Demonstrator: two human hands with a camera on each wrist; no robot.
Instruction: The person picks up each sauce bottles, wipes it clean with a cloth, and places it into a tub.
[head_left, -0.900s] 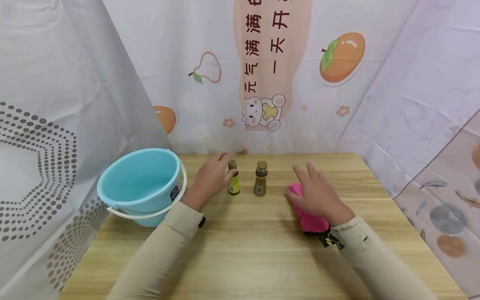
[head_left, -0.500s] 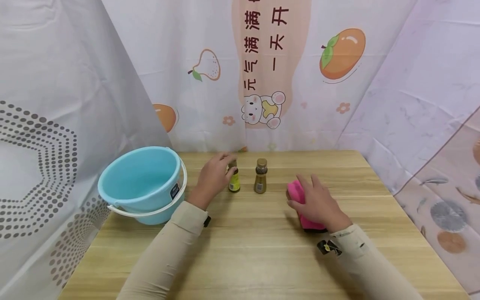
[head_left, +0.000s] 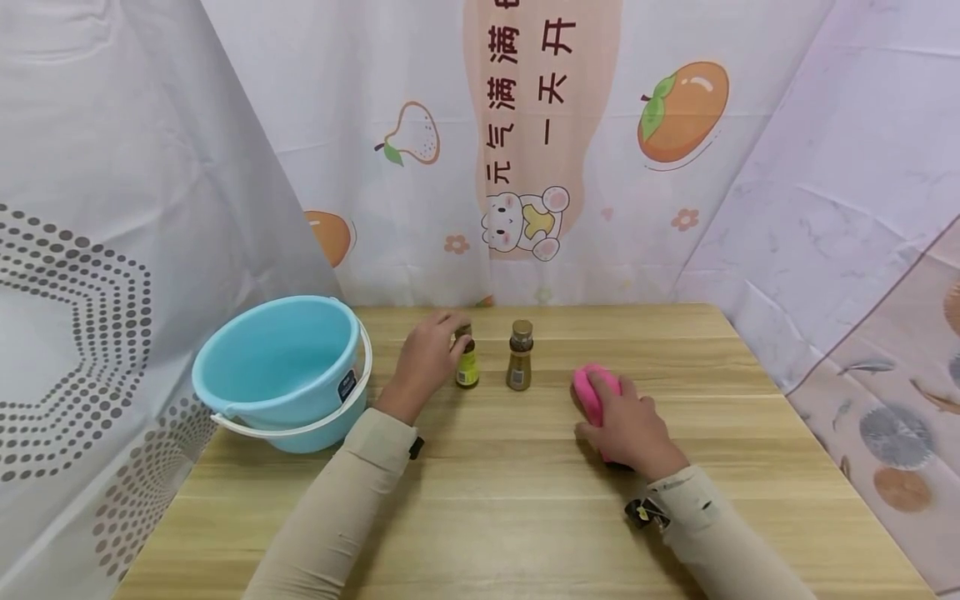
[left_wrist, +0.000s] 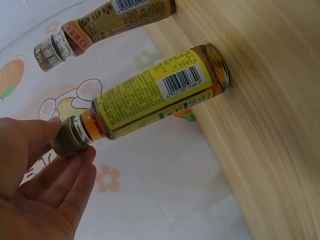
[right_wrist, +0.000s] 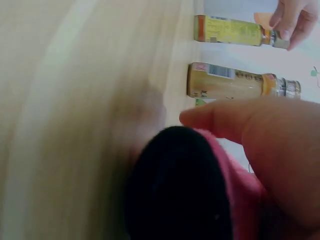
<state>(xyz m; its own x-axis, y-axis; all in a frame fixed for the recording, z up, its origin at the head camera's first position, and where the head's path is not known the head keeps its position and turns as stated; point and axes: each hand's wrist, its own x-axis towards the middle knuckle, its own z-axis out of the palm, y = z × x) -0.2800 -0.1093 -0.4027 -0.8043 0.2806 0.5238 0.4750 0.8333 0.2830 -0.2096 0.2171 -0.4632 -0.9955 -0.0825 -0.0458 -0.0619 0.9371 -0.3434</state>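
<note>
My left hand (head_left: 426,360) pinches the dark cap of a small glass bottle with a yellow label (left_wrist: 155,95). In the left wrist view the thumb and fingers meet the cap from two sides, and the bottle's base is at the wooden tabletop. Just right of it stands a second bottle, brown with a gold cap (head_left: 519,367). My right hand (head_left: 633,429) grips a soft pink thing with a black underside (head_left: 587,395), thumb on its left and fingers over its top. The palm hides most of it. Close up, its rounded black end (right_wrist: 180,185) fills the right wrist view.
A light blue bucket (head_left: 341,408) with a white handle stands at the table's left, beside my left forearm. Behind the wooden table (head_left: 480,517) hangs a printed white curtain (head_left: 420,217), with more curtains at both sides.
My right hand has come down and closed round the pink thing, its fingers drawing together. The left fingers have settled on the cap of the yellow-labelled bottle. Both bottles and the bucket stay put.
</note>
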